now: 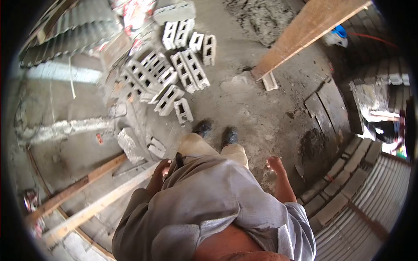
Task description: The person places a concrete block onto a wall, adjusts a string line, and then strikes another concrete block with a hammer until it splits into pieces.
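My left hand (163, 167) hangs beside my left hip, fingers loosely bent and nothing visible in it. On the other side my right hand (274, 164) hangs away from my body, its fingers slightly curled and apart, holding nothing I can see. Both hands are clear of any object. Between them are my grey shirt (209, 182) and tan trousers (196, 145). My dark shoes (230, 135) stand on the rough concrete floor. In front of my feet lies a loose group of grey hollow concrete blocks (190, 71), the closest a single block (183, 111).
A wooden post (300, 39) slants up at front right, with a block piece (270, 81) at its foot. Beyond lies a mortar heap (261, 19). To the right are flat boards (328, 106), a dark mortar patch (313, 143) and a block wall (344, 178). Timber beams (100, 202) cross the left.
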Tool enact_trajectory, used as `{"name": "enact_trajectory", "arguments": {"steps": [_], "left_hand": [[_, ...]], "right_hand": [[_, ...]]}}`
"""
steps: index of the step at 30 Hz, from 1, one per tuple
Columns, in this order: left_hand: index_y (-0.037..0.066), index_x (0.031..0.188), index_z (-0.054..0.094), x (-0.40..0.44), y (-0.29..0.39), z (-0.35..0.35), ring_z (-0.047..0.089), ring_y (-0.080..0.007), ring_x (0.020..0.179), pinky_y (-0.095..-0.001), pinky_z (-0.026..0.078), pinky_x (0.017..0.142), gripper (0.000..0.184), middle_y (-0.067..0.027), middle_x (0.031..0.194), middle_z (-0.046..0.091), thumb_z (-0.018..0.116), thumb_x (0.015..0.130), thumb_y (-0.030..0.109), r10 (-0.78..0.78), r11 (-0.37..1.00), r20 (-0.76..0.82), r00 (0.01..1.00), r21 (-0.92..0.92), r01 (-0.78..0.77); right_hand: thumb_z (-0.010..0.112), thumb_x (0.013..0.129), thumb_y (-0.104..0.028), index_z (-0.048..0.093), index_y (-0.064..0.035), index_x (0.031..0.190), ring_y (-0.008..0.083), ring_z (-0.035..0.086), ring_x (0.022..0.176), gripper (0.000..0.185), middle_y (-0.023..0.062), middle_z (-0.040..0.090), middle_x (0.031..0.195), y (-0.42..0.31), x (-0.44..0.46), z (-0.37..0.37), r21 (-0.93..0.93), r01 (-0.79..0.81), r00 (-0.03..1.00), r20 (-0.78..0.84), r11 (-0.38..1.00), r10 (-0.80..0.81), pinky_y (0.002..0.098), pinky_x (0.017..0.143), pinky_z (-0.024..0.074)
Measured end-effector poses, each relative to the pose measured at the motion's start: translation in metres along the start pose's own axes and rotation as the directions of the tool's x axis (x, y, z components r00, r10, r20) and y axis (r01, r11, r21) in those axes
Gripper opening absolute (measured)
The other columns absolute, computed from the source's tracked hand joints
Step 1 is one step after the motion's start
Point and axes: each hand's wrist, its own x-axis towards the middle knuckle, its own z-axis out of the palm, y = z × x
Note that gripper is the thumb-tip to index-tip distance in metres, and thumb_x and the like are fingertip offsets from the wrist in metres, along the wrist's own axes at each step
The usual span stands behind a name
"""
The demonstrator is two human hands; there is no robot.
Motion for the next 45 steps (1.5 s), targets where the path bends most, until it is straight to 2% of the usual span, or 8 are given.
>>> {"name": "enact_trajectory", "arguments": {"steps": [5, 18, 30, 33, 35, 36, 38, 45], "left_hand": [[0.009, 0.086, 0.061, -0.013, 0.017, 0.009, 0.05, -0.0194, 0.055, -0.0366, 0.039, 0.046, 0.015, -0.0029, 0.064, 0.052, 0.057, 0.089, 0.023, -0.078, 0.994, -0.045, 0.996, 0.071, 0.081], [0.011, 0.086, 0.06, 0.049, 0.182, 0.061, 0.052, -0.018, 0.056, -0.034, 0.041, 0.045, 0.012, -0.004, 0.069, 0.054, 0.054, 0.088, 0.02, 0.024, 0.82, 0.165, 0.986, 0.561, -0.114], [0.013, 0.087, 0.06, 0.199, 0.404, 0.099, 0.054, -0.0166, 0.056, -0.0316, 0.043, 0.045, 0.011, -0.005, 0.074, 0.057, 0.05, 0.087, 0.018, -0.041, 0.484, 0.478, 0.878, 0.778, -0.401], [0.016, 0.083, 0.056, 0.267, 0.474, 0.128, 0.049, -0.0122, 0.052, -0.028, 0.04, 0.043, 0.007, -0.001, 0.072, 0.055, 0.051, 0.086, 0.019, -0.438, 0.776, 0.469, 0.767, 0.628, 0.059], [0.017, 0.082, 0.053, 0.293, 0.506, 0.18, 0.051, -0.0118, 0.054, -0.0272, 0.04, 0.044, 0.008, 0.001, 0.073, 0.056, 0.052, 0.088, 0.022, -0.466, 0.637, 0.466, 0.752, 0.767, -0.079], [0.017, 0.09, 0.057, 0.281, 0.512, 0.221, 0.054, -0.0132, 0.059, -0.0292, 0.042, 0.047, 0.008, 0.0008, 0.079, 0.059, 0.053, 0.089, 0.025, -0.298, 0.489, 0.43, 0.852, 0.835, -0.25], [0.018, 0.103, 0.06, 0.249, 0.526, 0.305, 0.057, -0.014, 0.067, -0.0312, 0.045, 0.052, 0.017, 0.0007, 0.088, 0.063, 0.054, 0.09, 0.028, -0.103, 0.282, 0.476, 0.873, 0.856, -0.433], [0.008, 0.129, 0.054, 0.132, 0.498, 0.546, 0.061, -0.0143, 0.083, -0.0303, 0.048, 0.067, 0.043, -0.0047, 0.108, 0.065, 0.056, 0.091, 0.028, -0.111, 0.192, 0.663, 0.74, 0.745, -0.639]], "right_hand": [[0.064, 0.081, -0.025, 0.065, -0.0139, 0.107, 0.0177, 0.062, 0.094, 0.028, -0.0009, 0.066, 0.099, 0.023, -0.003, 0.004, -0.397, 0.301, 0.928, 0.33, 0.867, -0.171, 0.0342, 0.078, 0.0517], [0.05, 0.081, -0.017, 0.07, -0.0037, 0.08, 0.0327, 0.067, 0.083, 0.024, 0.0162, 0.069, 0.091, -0.01, -0.028, 0.011, 0.455, -0.344, 0.786, -0.339, 0.822, 0.517, 0.0434, 0.078, 0.0535], [0.063, 0.074, -0.013, 0.071, -0.0052, 0.079, 0.0302, 0.067, 0.085, 0.012, 0.009, 0.071, 0.093, -0.224, -0.091, 0.069, 0.22, -0.631, 0.773, 0.258, 0.744, 0.579, 0.0402, 0.071, 0.0548], [0.062, 0.076, -0.016, 0.069, -0.0054, 0.081, 0.0278, 0.067, 0.087, 0.014, 0.0082, 0.07, 0.09, -0.272, -0.071, 0.048, 0.273, -0.6, 0.793, 0.076, 0.752, 0.605, 0.0397, 0.071, 0.0545], [0.059, 0.074, -0.014, 0.071, -0.0077, 0.083, 0.0219, 0.067, 0.076, 0.015, 0.0047, 0.07, 0.082, -0.301, -0.061, 0.024, 0.91, -0.304, 0.377, 0.387, -0.282, 0.841, 0.0359, 0.06, 0.0535], [0.059, 0.074, -0.014, 0.071, -0.0077, 0.083, 0.0219, 0.067, 0.076, 0.015, 0.0047, 0.07, 0.082, -0.312, -0.052, 0.036, 0.907, -0.296, 0.374, 0.398, -0.299, 0.838, 0.0359, 0.06, 0.0535], [0.06, 0.075, -0.016, 0.069, -0.0093, 0.08, 0.0238, 0.067, 0.074, 0.012, 0.0053, 0.069, 0.079, -0.347, -0.025, 0.091, 0.309, -0.733, 0.617, -0.072, 0.606, 0.784, 0.0358, 0.062, 0.0545], [0.055, 0.083, -0.015, 0.071, -0.0087, 0.1, 0.0208, 0.068, 0.066, 0.025, 0.0104, 0.071, 0.086, -0.379, -0.038, 0.069, 0.748, -0.431, 0.607, 0.655, -0.506, 0.45, 0.0346, 0.058, 0.0564]]}}
